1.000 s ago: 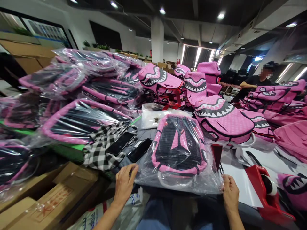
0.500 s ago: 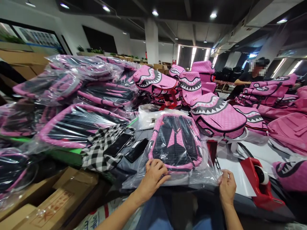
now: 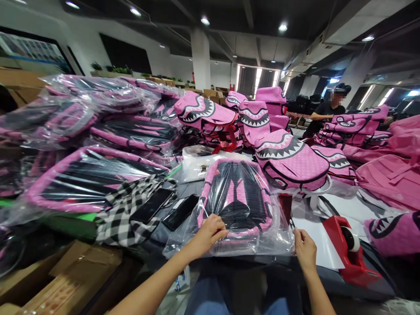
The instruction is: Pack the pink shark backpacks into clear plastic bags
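Observation:
A pink and black backpack [image 3: 234, 197] lies back panel up in a clear plastic bag [image 3: 278, 238] on the table in front of me. At its lower left corner, my left hand [image 3: 210, 236] has its fingers curled onto the plastic. My right hand [image 3: 305, 248] pinches the bag's near right corner between thumb and fingers. Loose plastic stretches between both hands along the near edge. Just right of my right hand stands a red tape dispenser [image 3: 352, 253] with a roll of clear tape.
Bagged backpacks [image 3: 95, 179] pile up at left; unbagged shark-mouth backpacks [image 3: 292, 159] stand behind and right. Two phones [image 3: 180, 213] lie left of the bag, one on a checkered cloth [image 3: 126, 214]. An open carton [image 3: 72, 280] stands lower left. Across the room sits a person [image 3: 333, 107].
My view has turned slightly, so most things sit further left. The plastic between my hands has shifted a little. Both hands stay at the bag's near side.

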Tool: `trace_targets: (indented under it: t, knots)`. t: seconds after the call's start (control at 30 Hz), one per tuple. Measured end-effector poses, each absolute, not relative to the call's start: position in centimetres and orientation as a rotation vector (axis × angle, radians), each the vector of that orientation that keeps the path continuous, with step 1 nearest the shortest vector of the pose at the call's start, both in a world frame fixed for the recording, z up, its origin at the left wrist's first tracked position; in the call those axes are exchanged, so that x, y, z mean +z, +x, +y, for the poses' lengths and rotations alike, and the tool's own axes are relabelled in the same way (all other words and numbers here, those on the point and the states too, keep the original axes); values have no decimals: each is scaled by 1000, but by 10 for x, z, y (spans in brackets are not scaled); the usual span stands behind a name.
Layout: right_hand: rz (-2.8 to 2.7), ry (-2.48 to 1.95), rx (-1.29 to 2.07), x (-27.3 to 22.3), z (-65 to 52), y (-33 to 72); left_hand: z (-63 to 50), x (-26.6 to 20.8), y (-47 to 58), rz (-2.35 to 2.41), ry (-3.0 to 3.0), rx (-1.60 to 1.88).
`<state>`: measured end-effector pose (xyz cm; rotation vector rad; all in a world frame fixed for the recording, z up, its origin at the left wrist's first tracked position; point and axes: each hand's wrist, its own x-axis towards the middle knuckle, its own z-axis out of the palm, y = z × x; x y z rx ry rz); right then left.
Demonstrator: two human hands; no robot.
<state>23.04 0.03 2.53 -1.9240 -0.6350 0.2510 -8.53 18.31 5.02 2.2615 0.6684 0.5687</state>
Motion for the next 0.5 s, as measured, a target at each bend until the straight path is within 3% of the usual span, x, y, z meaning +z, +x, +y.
trace_targets:
  t: [0.17,0.37,0.5]
  knots:
    - [-617,-1939,137,50,-50,253,182,55,-86,676,2157,558]
    - [-545,-2378,-479,77,-159,333,184,61,-87,682,2040,527]
    - [-506,-2541,-360,62,-194,390,183,66,-88,698,2005,501]
